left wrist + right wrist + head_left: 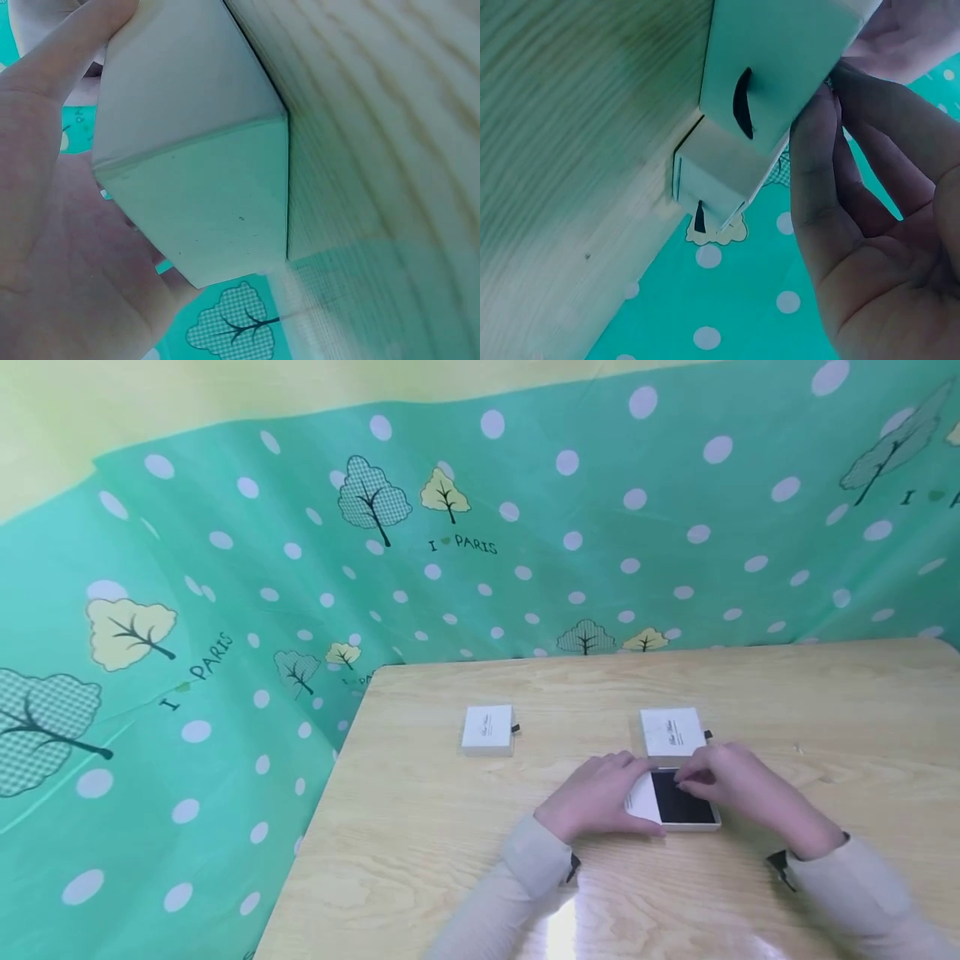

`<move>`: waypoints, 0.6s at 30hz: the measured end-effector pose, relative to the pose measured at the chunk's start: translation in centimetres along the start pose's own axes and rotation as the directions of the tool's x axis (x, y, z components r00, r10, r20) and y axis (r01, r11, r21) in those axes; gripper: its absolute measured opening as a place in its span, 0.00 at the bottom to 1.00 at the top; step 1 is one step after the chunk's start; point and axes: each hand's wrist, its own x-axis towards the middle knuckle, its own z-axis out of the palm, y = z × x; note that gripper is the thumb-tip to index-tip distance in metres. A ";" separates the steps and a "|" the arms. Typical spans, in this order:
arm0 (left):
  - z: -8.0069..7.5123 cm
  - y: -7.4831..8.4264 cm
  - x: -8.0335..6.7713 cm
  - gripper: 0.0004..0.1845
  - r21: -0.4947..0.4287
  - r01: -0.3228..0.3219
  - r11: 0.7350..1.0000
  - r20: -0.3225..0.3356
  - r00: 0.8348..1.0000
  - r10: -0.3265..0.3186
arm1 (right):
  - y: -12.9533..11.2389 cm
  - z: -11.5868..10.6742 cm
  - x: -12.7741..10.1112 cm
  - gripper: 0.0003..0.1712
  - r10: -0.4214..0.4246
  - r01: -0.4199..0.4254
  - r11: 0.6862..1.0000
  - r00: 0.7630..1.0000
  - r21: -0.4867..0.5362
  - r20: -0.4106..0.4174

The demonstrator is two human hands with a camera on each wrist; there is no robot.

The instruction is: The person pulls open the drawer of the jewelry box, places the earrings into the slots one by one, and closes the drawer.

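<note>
- two hands work one open white box point(678, 806) on the wooden surface point(450, 827)
- left hand point(596, 793) grip curls round its side
- right hand point(738, 785) grip pinches its far edge

White box point(677, 803) with black inside, centre; pale wooden table point(825, 710); upper-left green backdrop point(225, 568), white-dotted, tree-printed.

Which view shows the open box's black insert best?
Head view: the black insert faces the camera between left hand and right hand. Left wrist view shows only the box's white sides; right wrist view shows its end with a black tab.
</note>
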 end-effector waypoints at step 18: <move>0.2 0.1 0.0 0.49 0.015 0.012 1.000 -0.009 1.000 -0.012 | -0.7 0.0 0.1 0.06 0.084 -0.075 0.993 0.991 -0.088 0.100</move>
